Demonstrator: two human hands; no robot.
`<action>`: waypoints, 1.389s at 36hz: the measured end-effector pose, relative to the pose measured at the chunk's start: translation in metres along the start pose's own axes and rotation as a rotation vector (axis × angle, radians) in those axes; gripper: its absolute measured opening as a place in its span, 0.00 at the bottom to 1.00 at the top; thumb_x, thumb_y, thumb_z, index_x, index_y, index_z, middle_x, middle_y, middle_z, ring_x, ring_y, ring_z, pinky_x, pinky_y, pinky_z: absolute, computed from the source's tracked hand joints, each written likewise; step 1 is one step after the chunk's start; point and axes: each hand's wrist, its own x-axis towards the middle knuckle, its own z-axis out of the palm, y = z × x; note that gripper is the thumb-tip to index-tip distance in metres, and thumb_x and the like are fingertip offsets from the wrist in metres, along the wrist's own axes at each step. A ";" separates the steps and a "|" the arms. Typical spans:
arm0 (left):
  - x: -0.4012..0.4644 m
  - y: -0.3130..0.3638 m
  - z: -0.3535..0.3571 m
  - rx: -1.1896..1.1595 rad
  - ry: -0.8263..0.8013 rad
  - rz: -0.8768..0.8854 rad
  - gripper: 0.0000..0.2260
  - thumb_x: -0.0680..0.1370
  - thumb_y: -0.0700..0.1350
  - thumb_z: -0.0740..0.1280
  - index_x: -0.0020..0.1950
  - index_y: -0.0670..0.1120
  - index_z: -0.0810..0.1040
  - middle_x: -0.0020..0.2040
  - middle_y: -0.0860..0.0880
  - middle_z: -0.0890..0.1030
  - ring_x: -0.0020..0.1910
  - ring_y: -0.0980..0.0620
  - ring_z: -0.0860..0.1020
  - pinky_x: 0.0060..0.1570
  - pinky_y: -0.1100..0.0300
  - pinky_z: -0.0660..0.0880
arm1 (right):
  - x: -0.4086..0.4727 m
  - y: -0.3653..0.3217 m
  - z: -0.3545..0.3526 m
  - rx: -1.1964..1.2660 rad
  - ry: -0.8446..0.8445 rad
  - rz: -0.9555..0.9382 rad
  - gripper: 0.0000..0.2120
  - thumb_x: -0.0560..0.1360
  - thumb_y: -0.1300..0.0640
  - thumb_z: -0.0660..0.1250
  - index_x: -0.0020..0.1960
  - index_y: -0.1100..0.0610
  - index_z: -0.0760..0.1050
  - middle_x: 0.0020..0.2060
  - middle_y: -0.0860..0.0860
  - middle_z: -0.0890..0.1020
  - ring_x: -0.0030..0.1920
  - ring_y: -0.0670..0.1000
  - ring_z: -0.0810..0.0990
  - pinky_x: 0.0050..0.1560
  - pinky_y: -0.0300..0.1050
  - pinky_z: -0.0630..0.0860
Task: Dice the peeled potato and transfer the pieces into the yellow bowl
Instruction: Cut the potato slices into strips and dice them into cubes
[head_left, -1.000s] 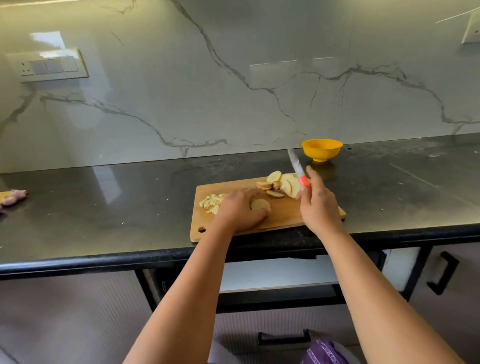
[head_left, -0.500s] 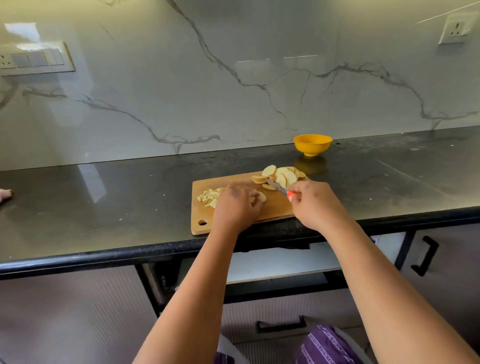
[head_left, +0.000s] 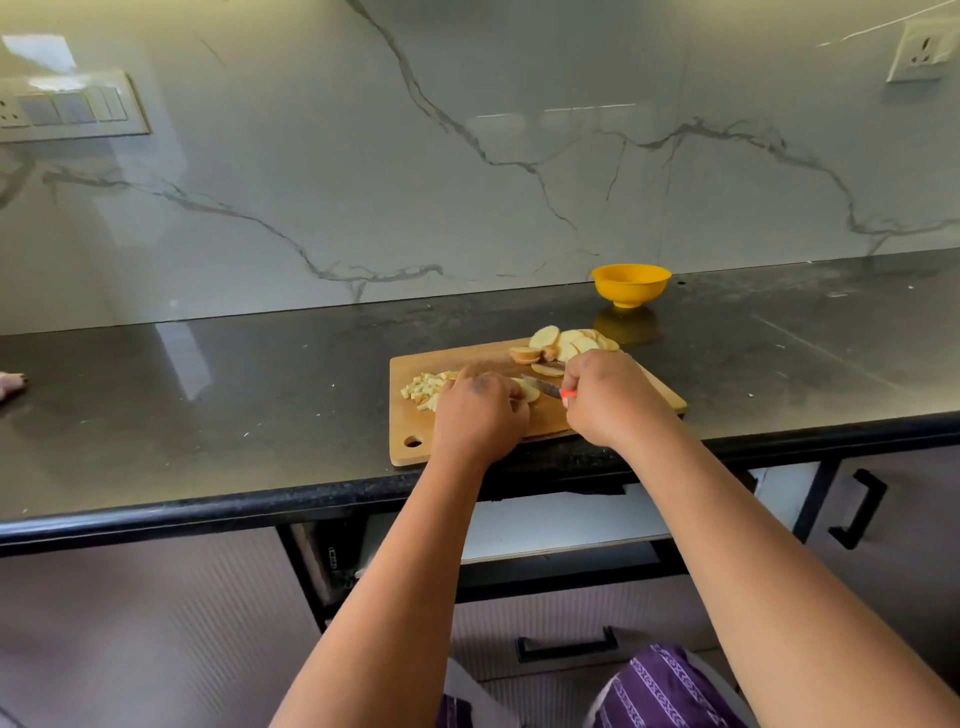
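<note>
The knife (head_left: 543, 385), raised a second ago, is now lying low across the potato slice (head_left: 527, 389) on the cutting board (head_left: 467, 358). The right hand (head_left: 605, 397) is gripping its handle while the left hand (head_left: 480, 410) is pinning the slice with curled fingers. Dicing is resuming beside the diced pile (head_left: 423, 389); the yellow bowl (head_left: 631, 285) is waiting behind on the counter (head_left: 208, 395).

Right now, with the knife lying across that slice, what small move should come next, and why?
Probably press the knife down through the potato slice that the left hand steadies on the cutting board. The right hand grips the handle with the blade over that slice. Only a small pile of diced pieces is cut, several slices wait, and the yellow bowl looks empty.
</note>
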 end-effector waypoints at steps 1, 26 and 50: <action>0.001 0.000 0.000 0.001 -0.003 -0.001 0.12 0.77 0.47 0.60 0.47 0.49 0.83 0.48 0.51 0.83 0.61 0.47 0.71 0.53 0.53 0.68 | 0.001 -0.002 0.001 0.002 0.002 -0.003 0.13 0.75 0.63 0.68 0.59 0.54 0.77 0.50 0.54 0.79 0.47 0.53 0.76 0.44 0.44 0.75; -0.002 -0.003 0.005 -0.043 0.034 0.014 0.10 0.76 0.46 0.61 0.43 0.45 0.80 0.46 0.50 0.83 0.57 0.48 0.72 0.46 0.56 0.68 | -0.018 0.007 -0.003 0.128 0.107 -0.060 0.03 0.78 0.57 0.66 0.52 0.52 0.77 0.50 0.53 0.78 0.46 0.51 0.75 0.42 0.43 0.73; -0.002 -0.004 0.004 -0.014 -0.023 0.017 0.11 0.78 0.47 0.60 0.48 0.47 0.81 0.52 0.51 0.82 0.61 0.47 0.69 0.57 0.51 0.67 | -0.037 0.022 -0.025 -0.068 -0.038 -0.078 0.03 0.79 0.57 0.66 0.52 0.52 0.77 0.51 0.52 0.78 0.49 0.52 0.77 0.44 0.42 0.72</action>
